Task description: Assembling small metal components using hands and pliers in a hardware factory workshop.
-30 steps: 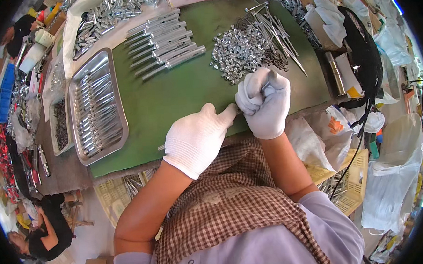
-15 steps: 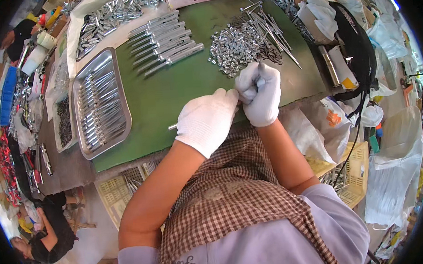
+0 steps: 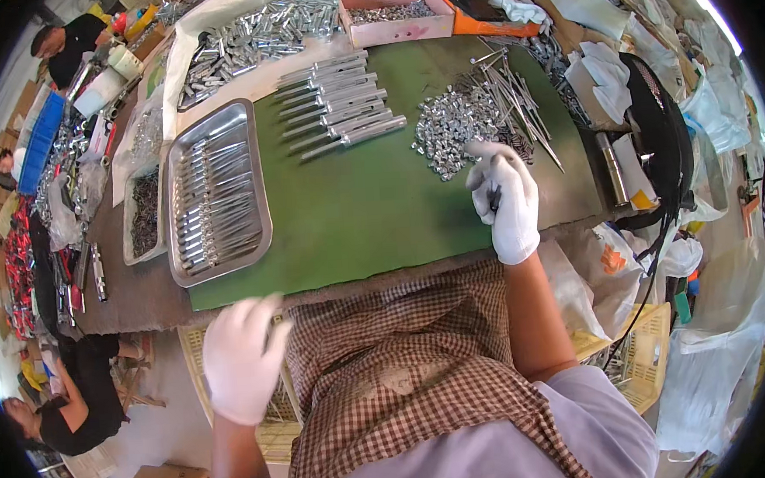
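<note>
Here, right hand (image 3: 504, 198) closed around a small dark part (image 3: 493, 199), left hand (image 3: 239, 357) open, empty, below green mat (image 3: 355, 214)

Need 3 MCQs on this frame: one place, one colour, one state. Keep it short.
1. Where is the left hand?
A. on the steel tray
B. below the table edge, over a yellow crate
C. in the pink box

2. What colour is the mat?
A. green
B. red
C. white

3. What is the right hand doing?
A. lying flat and empty
B. closed on a small dark part
C. gripping the fan

Answers:
1 B: the gloved hand hangs off the table, over the crate, clear of the tray.
2 A: the surface under the metal pieces is green.
3 B: the fingers curl round a small dark part above the mat's near edge.
</note>
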{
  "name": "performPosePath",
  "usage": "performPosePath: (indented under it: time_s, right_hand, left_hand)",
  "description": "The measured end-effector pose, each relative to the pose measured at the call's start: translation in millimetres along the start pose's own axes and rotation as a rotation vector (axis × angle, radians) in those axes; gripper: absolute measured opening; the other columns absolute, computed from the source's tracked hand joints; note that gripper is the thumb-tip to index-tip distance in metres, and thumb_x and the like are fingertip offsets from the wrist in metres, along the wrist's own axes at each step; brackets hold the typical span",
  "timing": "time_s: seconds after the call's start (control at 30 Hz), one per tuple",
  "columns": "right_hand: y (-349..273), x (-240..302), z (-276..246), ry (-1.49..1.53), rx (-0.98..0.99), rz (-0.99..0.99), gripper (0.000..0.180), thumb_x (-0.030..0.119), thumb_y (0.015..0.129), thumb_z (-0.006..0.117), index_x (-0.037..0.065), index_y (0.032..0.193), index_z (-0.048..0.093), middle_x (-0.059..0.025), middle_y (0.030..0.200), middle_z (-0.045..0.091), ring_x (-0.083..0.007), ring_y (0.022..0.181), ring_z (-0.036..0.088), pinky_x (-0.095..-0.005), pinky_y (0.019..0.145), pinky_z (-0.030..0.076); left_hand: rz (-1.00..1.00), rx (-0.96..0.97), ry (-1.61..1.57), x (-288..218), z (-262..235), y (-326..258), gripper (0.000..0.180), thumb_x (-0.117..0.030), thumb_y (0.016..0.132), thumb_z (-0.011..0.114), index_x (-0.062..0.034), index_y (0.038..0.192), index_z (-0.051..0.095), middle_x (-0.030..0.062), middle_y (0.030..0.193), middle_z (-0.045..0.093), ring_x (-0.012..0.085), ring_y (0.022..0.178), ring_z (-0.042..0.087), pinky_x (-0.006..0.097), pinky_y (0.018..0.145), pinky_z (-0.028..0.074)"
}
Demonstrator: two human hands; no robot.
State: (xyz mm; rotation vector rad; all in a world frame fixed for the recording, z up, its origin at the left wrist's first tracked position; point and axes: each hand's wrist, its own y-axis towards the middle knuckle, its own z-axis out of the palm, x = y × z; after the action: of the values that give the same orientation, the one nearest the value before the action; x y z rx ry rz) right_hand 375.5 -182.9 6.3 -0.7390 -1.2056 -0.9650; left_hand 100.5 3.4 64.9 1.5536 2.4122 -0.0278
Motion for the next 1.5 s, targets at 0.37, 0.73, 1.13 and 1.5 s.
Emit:
performPosePath:
  time_s: [0.37, 0.73, 1.13, 1.5]
  right_hand:
    - [-1, -12, 1, -0.176, -0.006, 0.069, 0.017, 0.011, 0.097, 0.056, 0.000, 0.097, 0.068, 0.0055, 0.072, 0.055, -0.0011, 0.060, 0.043, -0.0186, 0.054, 0.036]
    - [-22, 10, 4, -0.438, 0.173, 0.112, 0.029, 0.021, 0.100, 0.052, 0.001, 0.116, 0.065, -0.0018, 0.071, 0.058, -0.0067, 0.059, 0.051, -0.0250, 0.059, 0.046]
    - [-26, 16, 0, -0.603, 0.383, 0.224, 0.028, 0.026, 0.098, 0.057, 0.000, 0.103, 0.067, -0.0060, 0.069, 0.060, -0.0115, 0.064, 0.054, -0.0287, 0.062, 0.047]
    - [-26, -1, -7, -0.512, 0.384, -0.007, 0.016, 0.009, 0.090, 0.066, 0.001, 0.104, 0.065, -0.0014, 0.088, 0.067, -0.0074, 0.076, 0.057, -0.0246, 0.071, 0.049]
  left_hand:
    - [0.285, -0.166, 0.164, -41, 100, 214, 0.021, -0.021, 0.085, 0.069, -0.0074, 0.099, 0.062, 0.0115, 0.096, 0.062, 0.0332, 0.090, 0.062, 0.042, 0.080, 0.051]
    - [0.382, 0.119, -0.125, -47, 64, 142, 0.027, -0.021, 0.089, 0.065, -0.0097, 0.112, 0.057, 0.0130, 0.095, 0.060, 0.0315, 0.089, 0.063, 0.042, 0.075, 0.051]
    - [0.507, 0.006, -0.205, -60, 60, 112, 0.032, -0.027, 0.084, 0.069, -0.0139, 0.114, 0.065, 0.0066, 0.081, 0.058, 0.0264, 0.077, 0.062, 0.038, 0.068, 0.050]
    - [0.423, -0.097, -0.229, -57, 81, 101, 0.031, -0.018, 0.084, 0.066, -0.0269, 0.114, 0.069, 0.0043, 0.074, 0.059, 0.0248, 0.065, 0.062, 0.036, 0.059, 0.051]
